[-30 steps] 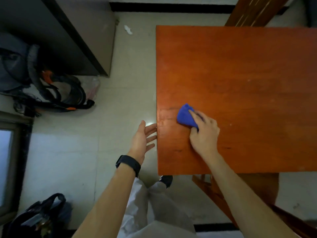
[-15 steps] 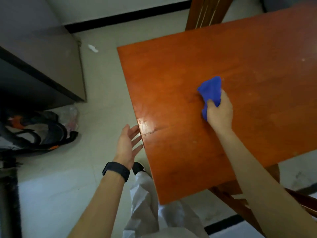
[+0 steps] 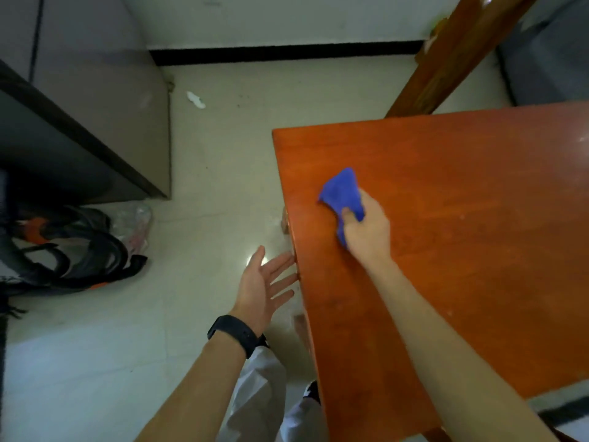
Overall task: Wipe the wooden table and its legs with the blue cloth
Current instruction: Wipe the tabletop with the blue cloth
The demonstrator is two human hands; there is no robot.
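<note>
Right hand (image 3: 366, 232) around blue cloth (image 3: 342, 189) on table (image 3: 471, 256); left hand (image 3: 261, 288) flat.

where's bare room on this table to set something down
The wooden table is bare right of the right hand and blue cloth, to the far edge, and at its near corner. Only the left part is taken, by cloth and forearm. Bags crowd the floor at left.

Pale glossy floor tiles (image 3: 207, 193) catch a glare spot near the middle. A grey cabinet (image 3: 95, 122) stands at left, black-and-orange bags (image 3: 73, 250) beside it; a black skirting (image 3: 280, 54) edges the white wall (image 3: 255, 17).
</note>
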